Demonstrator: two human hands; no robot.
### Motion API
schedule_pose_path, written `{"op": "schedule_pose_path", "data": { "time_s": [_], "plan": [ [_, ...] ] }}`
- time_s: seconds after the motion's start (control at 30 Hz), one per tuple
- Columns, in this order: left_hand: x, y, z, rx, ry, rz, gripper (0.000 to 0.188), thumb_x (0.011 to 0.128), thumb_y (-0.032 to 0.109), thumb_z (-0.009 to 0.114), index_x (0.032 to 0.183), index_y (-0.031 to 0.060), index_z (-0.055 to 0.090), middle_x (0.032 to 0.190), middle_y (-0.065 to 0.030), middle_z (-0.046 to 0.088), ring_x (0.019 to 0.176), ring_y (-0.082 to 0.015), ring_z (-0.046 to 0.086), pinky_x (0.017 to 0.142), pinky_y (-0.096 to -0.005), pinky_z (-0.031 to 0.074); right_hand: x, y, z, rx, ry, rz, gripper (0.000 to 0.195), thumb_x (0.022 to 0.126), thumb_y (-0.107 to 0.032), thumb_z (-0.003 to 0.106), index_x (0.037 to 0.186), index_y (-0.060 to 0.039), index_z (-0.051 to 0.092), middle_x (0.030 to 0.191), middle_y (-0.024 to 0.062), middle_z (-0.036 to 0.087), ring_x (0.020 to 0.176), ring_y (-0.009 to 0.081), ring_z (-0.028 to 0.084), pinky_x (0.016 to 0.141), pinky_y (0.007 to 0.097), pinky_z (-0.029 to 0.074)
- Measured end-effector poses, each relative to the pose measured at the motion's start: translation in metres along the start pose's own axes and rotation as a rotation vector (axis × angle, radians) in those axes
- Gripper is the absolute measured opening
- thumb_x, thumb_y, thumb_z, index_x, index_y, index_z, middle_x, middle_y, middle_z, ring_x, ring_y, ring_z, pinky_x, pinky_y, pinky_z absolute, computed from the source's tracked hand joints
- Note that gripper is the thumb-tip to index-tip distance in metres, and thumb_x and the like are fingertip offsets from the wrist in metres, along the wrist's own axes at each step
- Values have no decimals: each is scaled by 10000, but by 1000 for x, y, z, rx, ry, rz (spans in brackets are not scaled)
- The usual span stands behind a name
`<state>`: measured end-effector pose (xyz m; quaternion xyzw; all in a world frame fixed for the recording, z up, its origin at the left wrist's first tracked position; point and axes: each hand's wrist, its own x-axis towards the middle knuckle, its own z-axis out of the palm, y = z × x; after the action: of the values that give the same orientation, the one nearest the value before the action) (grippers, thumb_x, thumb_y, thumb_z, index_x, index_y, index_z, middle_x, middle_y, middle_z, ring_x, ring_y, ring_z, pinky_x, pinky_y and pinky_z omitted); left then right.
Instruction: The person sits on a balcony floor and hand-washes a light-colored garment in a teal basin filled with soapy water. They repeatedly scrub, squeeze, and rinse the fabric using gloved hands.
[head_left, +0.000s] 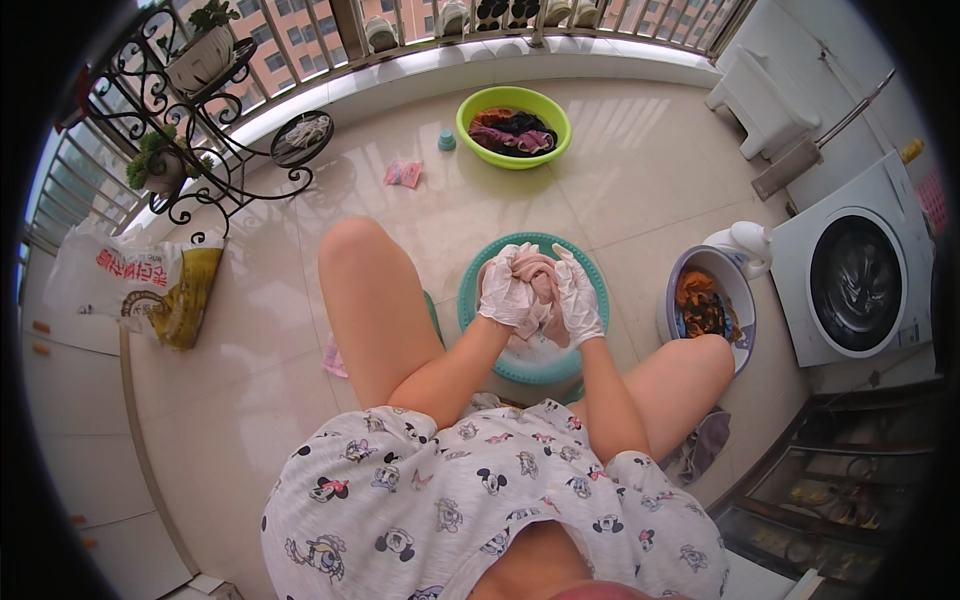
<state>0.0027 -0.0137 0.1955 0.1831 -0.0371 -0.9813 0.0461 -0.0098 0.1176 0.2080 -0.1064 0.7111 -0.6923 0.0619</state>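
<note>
Both my hands wear thin white gloves and hold a bunched pink cloth (536, 279) over a teal plastic basin (466, 289). My left hand (508, 291) grips the cloth from its left side. On the other side, my right hand (580, 300) presses against it with the fingers pointing up. Part of the cloth hangs down towards white suds (534, 349) in the basin. The basin stands on the tiled floor between my legs.
Ahead stands a lime-green basin (514, 160) of dark and purple clothes, beside a small teal cap (446, 140) and a pink packet (403, 173). At right are a purple-grey tub (667, 300) of clothes, a white bottle (746, 241) and a washing machine (795, 300). A metal plant stand (225, 161) is left.
</note>
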Motion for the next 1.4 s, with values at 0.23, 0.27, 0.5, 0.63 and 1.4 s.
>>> {"op": "schedule_pose_path", "data": {
  "time_s": [0.23, 0.27, 0.5, 0.63, 1.4],
  "plan": [
    [-17, -16, -5, 237, -91, -164, 148, 927, 222, 468, 885, 91, 524, 860, -22, 547, 765, -132, 528, 718, -271, 458, -12, 3, 16, -175, -98, -91, 273, 851, -160, 665, 1076, -25, 588, 1065, 75, 624, 985, 173, 575, 894, 297, 444],
    [5, -21, -40, 87, -558, -336, 170, 941, 212, 447, 864, 96, 544, 831, -14, 555, 798, -123, 540, 731, -284, 462, -6, 8, 17, -196, 42, -65, 207, 878, -189, 628, 997, -26, 587, 980, 83, 625, 911, 182, 584, 842, 305, 460],
    [-24, -18, -13, 446, -314, -192, 134, 928, 154, 468, 858, 84, 560, 818, -21, 576, 718, -134, 539, 645, -260, 464, -5, 7, 4, -226, 51, -101, 213, 841, -244, 669, 872, -45, 597, 872, 70, 597, 780, 187, 560, 731, 314, 468],
    [-22, -5, -1, 195, -108, -411, 247, 935, 223, 386, 771, 96, 520, 698, -30, 521, 615, -162, 518, 564, -299, 476, -18, -17, 14, -487, -71, -139, 285, 840, -302, 666, 763, -52, 554, 737, 72, 559, 677, 163, 537, 619, 316, 450],
    [8, -10, 12, 1333, 305, 336, 564, 886, 463, 543, 1113, -53, 559, 962, -192, 658, 945, -285, 627, 849, -343, 466, -17, -35, -1, -496, -298, -129, 241, 790, -291, 715, 869, -70, 663, 842, 49, 642, 745, 163, 604, 680, 283, 484]
  ]
}}
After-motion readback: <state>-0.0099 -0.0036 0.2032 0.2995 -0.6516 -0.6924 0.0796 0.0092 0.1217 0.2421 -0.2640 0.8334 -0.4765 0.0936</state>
